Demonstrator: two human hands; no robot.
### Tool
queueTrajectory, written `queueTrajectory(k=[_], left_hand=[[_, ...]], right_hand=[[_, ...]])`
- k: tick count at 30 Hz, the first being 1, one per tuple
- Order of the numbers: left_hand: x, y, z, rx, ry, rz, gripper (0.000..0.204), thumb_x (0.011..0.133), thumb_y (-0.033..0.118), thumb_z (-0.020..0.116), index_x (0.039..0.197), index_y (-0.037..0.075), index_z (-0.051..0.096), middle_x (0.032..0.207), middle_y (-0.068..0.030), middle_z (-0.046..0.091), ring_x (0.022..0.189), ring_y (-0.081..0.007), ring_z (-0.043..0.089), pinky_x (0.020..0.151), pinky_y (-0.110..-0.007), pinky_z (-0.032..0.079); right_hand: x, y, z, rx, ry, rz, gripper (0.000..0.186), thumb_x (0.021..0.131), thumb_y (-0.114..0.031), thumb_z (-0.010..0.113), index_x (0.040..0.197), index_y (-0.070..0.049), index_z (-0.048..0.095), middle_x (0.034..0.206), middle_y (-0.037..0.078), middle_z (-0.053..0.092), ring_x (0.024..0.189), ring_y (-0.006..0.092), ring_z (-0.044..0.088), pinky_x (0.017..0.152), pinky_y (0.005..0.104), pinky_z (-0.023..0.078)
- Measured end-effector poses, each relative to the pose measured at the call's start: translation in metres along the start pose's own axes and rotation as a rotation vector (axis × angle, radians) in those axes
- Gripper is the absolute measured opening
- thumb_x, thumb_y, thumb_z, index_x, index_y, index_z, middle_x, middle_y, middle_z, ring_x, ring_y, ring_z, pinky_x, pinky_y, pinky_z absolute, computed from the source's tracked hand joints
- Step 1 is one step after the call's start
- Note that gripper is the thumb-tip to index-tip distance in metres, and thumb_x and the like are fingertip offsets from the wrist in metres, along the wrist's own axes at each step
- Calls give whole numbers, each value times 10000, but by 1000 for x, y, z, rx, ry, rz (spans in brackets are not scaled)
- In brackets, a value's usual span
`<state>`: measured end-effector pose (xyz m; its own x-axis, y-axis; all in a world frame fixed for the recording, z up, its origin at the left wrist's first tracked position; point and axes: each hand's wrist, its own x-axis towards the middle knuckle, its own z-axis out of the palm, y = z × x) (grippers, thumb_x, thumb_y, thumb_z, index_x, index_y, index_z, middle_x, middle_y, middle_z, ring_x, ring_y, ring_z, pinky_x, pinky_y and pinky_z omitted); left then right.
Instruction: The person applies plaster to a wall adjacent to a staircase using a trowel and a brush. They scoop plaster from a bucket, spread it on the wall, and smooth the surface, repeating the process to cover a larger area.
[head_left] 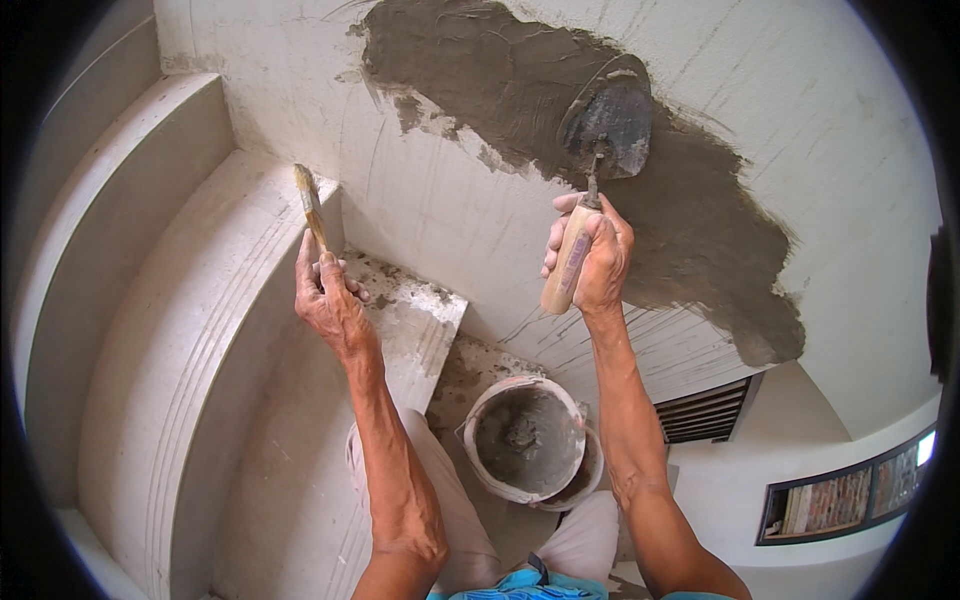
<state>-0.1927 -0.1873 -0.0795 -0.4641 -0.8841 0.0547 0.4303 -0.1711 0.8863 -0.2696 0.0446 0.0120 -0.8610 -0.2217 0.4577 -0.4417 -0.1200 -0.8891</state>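
Observation:
In my right hand point(598, 255) is the wooden handle of a steel trowel point(620, 125), its blade lying over a broad patch of wet grey mortar point(700, 200) on the white wall point(400, 170). My left hand point(335, 295) grips a narrow, yellow-stained tool point(308, 195), perhaps a brush, held upright to the left of the mortar. Below and between my hands, a bucket point(528, 435) of grey mortar stands by my knees, with a second container point(580, 485) partly hidden behind it.
Curved pale steps point(160, 280) climb along the left, and a splattered step point(405, 320) lies under my left hand. Lower right are a dark slatted opening point(700, 408) and a long framed window point(830, 500) in a curved wall.

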Motion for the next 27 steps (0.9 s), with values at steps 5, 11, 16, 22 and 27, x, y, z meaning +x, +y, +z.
queueTrajectory(k=[5, 11, 16, 22, 27], left_hand=[[-2, 2, 1, 11, -7, -1, 422, 1002, 87, 536, 1422, 39, 555, 804, -11, 520, 552, -43, 466, 437, -216, 429], [-1, 2, 0, 34, -13, 9, 423, 1003, 94, 536, 1422, 40, 555, 809, -17, 523, 561, -45, 473, 438, -218, 428], [-4, 4, 2, 27, -15, -5, 419, 1007, 104, 545, 1422, 40, 554, 812, -15, 526, 560, -46, 476, 441, -218, 432], [-2, -1, -1, 26, -35, 8, 409, 1012, 115, 568, 1414, 42, 561, 815, -15, 531, 561, -43, 486, 443, -215, 438], [-1, -1, 0, 19, -27, 13, 419, 1012, 110, 543, 1425, 38, 551, 799, -11, 522, 558, -48, 475, 439, -219, 433]], right_hand=[[-1, 3, 3, 8, -80, 118, 549, 1008, -519, 499, 1061, 17, 609, 663, 52, 600, 513, 109, 595, 422, 269, 512], [-13, 7, 7, 55, -182, 165, 515, 1013, -476, 480, 1048, 18, 618, 659, 60, 602, 491, 110, 584, 420, 271, 514], [2, -6, -3, 59, -45, 25, 587, 1004, -552, 498, 1064, 21, 606, 667, 64, 607, 509, 116, 595, 427, 276, 522], [0, -12, 10, 58, -220, 330, 449, 1017, -388, 438, 1056, 24, 610, 659, 59, 607, 490, 111, 585, 414, 276, 519], [-9, -10, 13, 54, -203, 256, 441, 1017, -379, 445, 1048, 26, 616, 654, 62, 607, 480, 110, 582, 402, 278, 516]])
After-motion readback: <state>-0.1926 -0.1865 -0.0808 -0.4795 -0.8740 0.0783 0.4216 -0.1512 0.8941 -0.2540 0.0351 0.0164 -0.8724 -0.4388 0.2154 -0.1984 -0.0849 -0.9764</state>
